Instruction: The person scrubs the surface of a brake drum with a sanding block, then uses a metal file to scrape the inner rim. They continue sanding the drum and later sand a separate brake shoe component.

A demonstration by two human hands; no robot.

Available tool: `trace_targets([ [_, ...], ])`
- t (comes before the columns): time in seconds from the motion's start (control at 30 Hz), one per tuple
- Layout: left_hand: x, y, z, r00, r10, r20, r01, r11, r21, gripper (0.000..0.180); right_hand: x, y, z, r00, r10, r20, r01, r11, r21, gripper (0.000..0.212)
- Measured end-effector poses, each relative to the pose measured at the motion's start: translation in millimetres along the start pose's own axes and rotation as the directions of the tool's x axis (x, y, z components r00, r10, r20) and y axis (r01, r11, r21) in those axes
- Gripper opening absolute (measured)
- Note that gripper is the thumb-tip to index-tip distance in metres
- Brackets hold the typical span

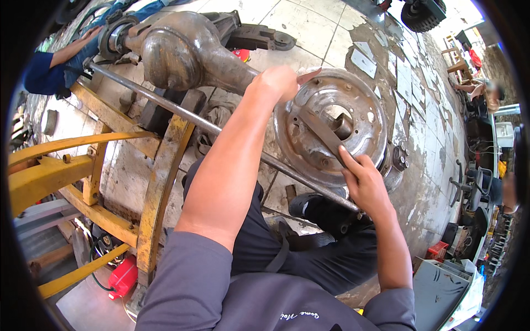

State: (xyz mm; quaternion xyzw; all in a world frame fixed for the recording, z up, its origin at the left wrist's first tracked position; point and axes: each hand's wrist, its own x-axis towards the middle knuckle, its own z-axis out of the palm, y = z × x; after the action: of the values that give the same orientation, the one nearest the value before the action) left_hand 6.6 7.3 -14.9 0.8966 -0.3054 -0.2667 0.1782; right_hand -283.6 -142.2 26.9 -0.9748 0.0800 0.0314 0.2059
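Observation:
A round, worn metal brake backing plate (371,118) stands before me at the end of a heavy axle housing (179,49). A hub tube (343,126) pokes out of its middle. My right hand (365,185) grips the lower end of a flat grey metal bar (323,131), which slants up-left across the plate's face. At the plate's upper left rim, my left hand (276,84) is closed, with a thin reddish-brown strip (308,76) jutting from it. Its fingers are partly hidden, so how it holds the strip is unclear.
A long steel pipe (204,122) runs diagonally below the axle toward my knees. A yellow metal frame (157,204) stands at left, with a red container (124,277) below. Another person's arm (69,52) shows at upper left. Broken tiles (364,60) lie at right.

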Motion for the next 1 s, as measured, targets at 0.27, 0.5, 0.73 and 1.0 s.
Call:
trace_targets([
  [0.27, 3, 8, 2, 0.999, -0.034, 0.024, 0.035, 0.999, -0.02, 0.034, 4, -17, 4, 0.998, 0.056, -0.012, -0.056, 0.998, 0.018, 0.055],
  [0.5, 4, -2, 2, 1.0, -0.019, 0.006, 0.019, 1.0, -0.024, 0.033, -14, -13, 6, 0.999, 0.045, 0.01, -0.046, 0.997, 0.064, 0.055],
  [0.73, 2, 17, -2, 0.999, -0.024, 0.035, 0.025, 1.0, -0.012, 0.033, -10, -38, 13, 0.992, 0.126, -0.021, -0.126, 0.992, -0.01, 0.054],
  [1.0, 5, 4, 3, 0.999, 0.032, -0.017, -0.032, 0.999, 0.001, 0.032, -34, -95, 47, 0.991, 0.121, 0.049, -0.116, 0.988, -0.099, 0.059],
])
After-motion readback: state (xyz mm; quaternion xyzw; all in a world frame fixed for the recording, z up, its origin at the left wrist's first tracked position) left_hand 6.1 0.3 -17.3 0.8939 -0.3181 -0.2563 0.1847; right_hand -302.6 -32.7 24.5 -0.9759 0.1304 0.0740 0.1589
